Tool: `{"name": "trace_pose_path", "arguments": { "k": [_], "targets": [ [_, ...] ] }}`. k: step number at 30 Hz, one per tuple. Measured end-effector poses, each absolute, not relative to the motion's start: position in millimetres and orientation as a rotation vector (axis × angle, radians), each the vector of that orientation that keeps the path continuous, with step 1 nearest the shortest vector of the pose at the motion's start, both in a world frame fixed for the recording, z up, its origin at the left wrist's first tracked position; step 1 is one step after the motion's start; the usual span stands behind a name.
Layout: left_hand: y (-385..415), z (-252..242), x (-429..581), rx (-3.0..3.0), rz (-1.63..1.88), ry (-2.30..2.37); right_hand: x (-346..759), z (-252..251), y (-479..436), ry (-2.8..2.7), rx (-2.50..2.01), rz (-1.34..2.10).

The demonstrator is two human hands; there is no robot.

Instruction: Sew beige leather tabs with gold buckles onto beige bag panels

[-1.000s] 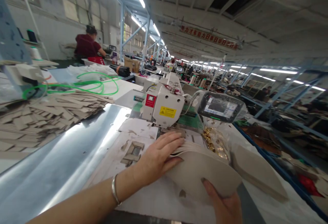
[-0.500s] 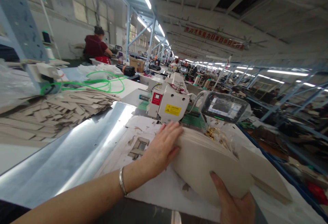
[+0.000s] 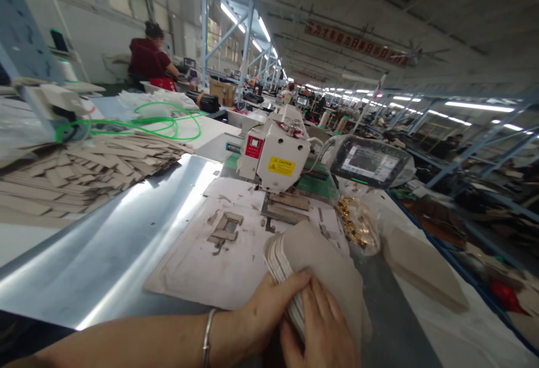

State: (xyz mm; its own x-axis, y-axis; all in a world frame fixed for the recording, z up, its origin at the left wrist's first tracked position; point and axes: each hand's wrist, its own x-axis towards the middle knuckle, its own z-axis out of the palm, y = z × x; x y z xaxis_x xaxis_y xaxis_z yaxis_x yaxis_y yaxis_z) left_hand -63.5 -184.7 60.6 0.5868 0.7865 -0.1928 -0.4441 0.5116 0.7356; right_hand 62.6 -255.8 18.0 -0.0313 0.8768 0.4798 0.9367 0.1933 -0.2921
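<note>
A stack of beige, round-cornered flat pieces (image 3: 324, 250) sits tilted in front of me, its layered edges fanned a little on the left side. My left hand (image 3: 269, 306), with a silver bangle at the wrist, grips the stack's left edge, thumb on top. Across the near part lies my right hand (image 3: 322, 323), fingers pressed together on the top piece and touching my left thumb. Its thumb is at the near left edge. The fingers under the stack are hidden. Beyond stands a white sewing machine head (image 3: 278, 157) over a plate with beige strips (image 3: 286, 210).
A second beige stack (image 3: 425, 267) lies at right, near a clear bag of gold-coloured metal parts (image 3: 356, 222) and a screen (image 3: 370, 163). On the left are a heap of beige strips (image 3: 84, 180) and green tubing (image 3: 168, 126). A co-worker (image 3: 149, 62) sits farther back.
The stack has come nearer and turned from edge-up to lying flatter. My left hand has drawn back from the machine, and both hands have come together on the stack.
</note>
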Motion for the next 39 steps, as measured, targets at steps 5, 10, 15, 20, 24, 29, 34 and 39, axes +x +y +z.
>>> {"name": "trace_pose_path", "arguments": {
  "k": [5, 10, 15, 20, 24, 29, 34, 39],
  "targets": [
    [-133.7, 56.0, -119.5, 0.758, 0.368, 0.781, 91.4, 36.9, -267.3, -1.701, -1.686, 0.484],
    [-99.0, 68.2, -140.4, 1.113, 0.232, 0.85, 133.9, 35.1, -241.7, -1.262, -1.923, 0.322],
    [-97.5, 66.2, -143.1, 2.077, 0.231, 1.169, 130.6, 3.9, -235.1, -1.32, -1.911, 0.392],
    [-116.2, 63.3, -145.8, 2.344, 0.077, 1.318, 140.4, -4.1, -261.2, -1.367, -1.985, 0.448],
    [-138.1, 57.6, -145.2, 2.481, -0.04, 1.374, 157.1, -13.4, -278.3, -1.493, -2.072, 0.45],
    [-126.5, 58.4, -133.8, 2.867, 0.292, 1.265, 165.7, -28.6, -285.1, -1.657, -2.086, 0.175],
    [-97.7, 64.2, -112.2, 2.896, 0.313, 0.86, 148.4, -28.1, -286.3, -1.696, -2.039, -0.016],
    [-102.8, 54.0, -114.1, 2.99, 0.602, 0.688, 124.8, -16.0, -284.8, -1.566, -2.043, -0.062]
  ]
}}
